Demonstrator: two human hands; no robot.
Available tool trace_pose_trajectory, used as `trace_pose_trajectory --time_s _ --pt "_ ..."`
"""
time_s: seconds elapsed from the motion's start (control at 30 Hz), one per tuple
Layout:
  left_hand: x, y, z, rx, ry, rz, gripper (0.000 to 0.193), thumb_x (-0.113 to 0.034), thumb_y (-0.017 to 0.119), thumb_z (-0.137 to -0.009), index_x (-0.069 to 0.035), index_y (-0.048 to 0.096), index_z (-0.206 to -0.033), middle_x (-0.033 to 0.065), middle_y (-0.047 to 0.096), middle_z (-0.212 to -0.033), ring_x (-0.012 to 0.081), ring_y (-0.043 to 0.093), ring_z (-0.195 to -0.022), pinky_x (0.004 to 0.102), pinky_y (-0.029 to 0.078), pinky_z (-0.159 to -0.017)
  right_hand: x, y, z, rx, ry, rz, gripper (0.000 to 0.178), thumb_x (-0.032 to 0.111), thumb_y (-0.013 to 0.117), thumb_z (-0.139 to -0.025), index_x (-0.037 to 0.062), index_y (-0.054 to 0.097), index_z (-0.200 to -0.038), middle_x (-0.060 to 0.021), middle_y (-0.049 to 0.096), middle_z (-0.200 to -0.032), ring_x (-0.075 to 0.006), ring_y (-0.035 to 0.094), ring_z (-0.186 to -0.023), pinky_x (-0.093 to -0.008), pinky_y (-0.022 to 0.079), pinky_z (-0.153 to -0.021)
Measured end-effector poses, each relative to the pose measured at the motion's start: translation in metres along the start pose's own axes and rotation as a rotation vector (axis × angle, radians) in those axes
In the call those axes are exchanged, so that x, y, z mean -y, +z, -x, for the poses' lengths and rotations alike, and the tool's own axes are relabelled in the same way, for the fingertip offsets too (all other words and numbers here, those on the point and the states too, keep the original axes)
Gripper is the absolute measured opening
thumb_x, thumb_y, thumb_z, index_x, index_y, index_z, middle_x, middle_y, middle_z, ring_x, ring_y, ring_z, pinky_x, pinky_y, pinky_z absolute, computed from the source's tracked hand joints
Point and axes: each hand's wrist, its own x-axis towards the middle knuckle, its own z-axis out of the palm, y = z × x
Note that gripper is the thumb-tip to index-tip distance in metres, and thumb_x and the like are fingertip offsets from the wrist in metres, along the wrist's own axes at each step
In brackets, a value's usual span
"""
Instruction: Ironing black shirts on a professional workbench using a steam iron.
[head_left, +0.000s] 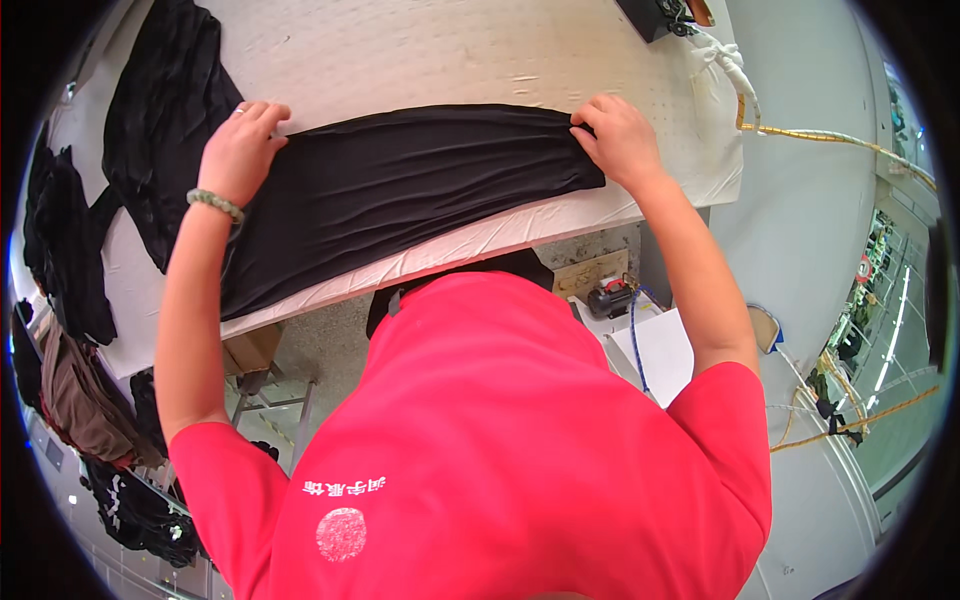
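Observation:
A black garment (420, 165) lies spread on the padded table, with one long, leg-like piece running left to right along the near edge. Shallow creases run along its length. My right hand (618, 140) pinches its right end at the far corner between thumb and fingers. At the far left end of that piece, my left hand (242, 150) is closed on the fabric edge, a ring and a braided bracelet on that arm. Another part of the black cloth (170, 110) stretches away to the far left, beyond my left hand.
The white-covered table (420, 55) has a dotted, padded top. More dark garments (65, 240) hang over its left side, and brown cloth (85, 390) is heaped below. A dark box-shaped object (650, 15) sits at the far right, near a wrapped hose (820, 135).

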Motion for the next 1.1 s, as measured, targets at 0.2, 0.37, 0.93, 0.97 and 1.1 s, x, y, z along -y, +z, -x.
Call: trace_pose_trajectory --time_s 0.2,0.37,0.93,0.97,1.1 --pt "0.013 -0.008 -0.006 0.187 0.007 -0.046 0.015 -0.010 0.075 -0.084 -0.008 0.063 -0.093 0.0063 0.060 -0.091 0.0295 0.061 -0.094 0.0395 0.051 -0.080 -0.011 0.001 -0.001 0.023 -0.082 0.019 0.008 0.017 0.072 -0.085 0.0110 0.068 -0.086 -0.0057 0.065 -0.089 -0.0284 0.066 -0.090 -0.0421 0.053 -0.078" --pt "0.014 -0.011 -0.008 0.265 -0.119 0.003 0.013 -0.014 0.074 -0.085 -0.007 0.064 -0.089 0.0072 0.060 -0.091 0.0293 0.062 -0.094 0.0399 0.051 -0.079 -0.016 -0.011 -0.022 0.184 0.211 -0.155 0.014 0.020 0.071 -0.087 0.0070 0.069 -0.091 -0.0095 0.070 -0.086 -0.0286 0.069 -0.081 -0.0405 0.054 -0.072" --pt "0.001 0.016 -0.017 0.058 -0.366 -0.035 0.011 -0.019 0.071 -0.089 -0.009 0.067 -0.090 0.0076 0.064 -0.092 0.0305 0.064 -0.091 0.0411 0.051 -0.078 -0.058 -0.007 -0.077 0.355 0.289 -0.099 0.023 0.025 0.070 -0.085 0.0024 0.073 -0.088 -0.0141 0.073 -0.080 -0.0277 0.071 -0.076 -0.0392 0.055 -0.071" --pt "-0.004 0.017 -0.017 -0.004 -0.357 -0.123 0.008 -0.017 0.069 -0.089 -0.009 0.067 -0.091 0.0073 0.065 -0.094 0.0303 0.064 -0.090 0.0413 0.051 -0.079 -0.058 -0.007 -0.079 0.369 0.298 -0.102 0.023 0.025 0.070 -0.084 0.0023 0.073 -0.088 -0.0142 0.073 -0.080 -0.0275 0.071 -0.076 -0.0392 0.055 -0.071" --pt "-0.083 0.047 -0.034 -0.369 -0.264 -0.259 0.014 -0.007 0.062 -0.087 -0.008 0.066 -0.100 0.0078 0.068 -0.101 0.0288 0.065 -0.092 0.0422 0.051 -0.082 -0.062 -0.011 -0.080 0.424 0.337 -0.141 0.024 0.026 0.071 -0.084 0.0026 0.074 -0.089 -0.0141 0.074 -0.081 -0.0274 0.071 -0.077 -0.0393 0.055 -0.072"
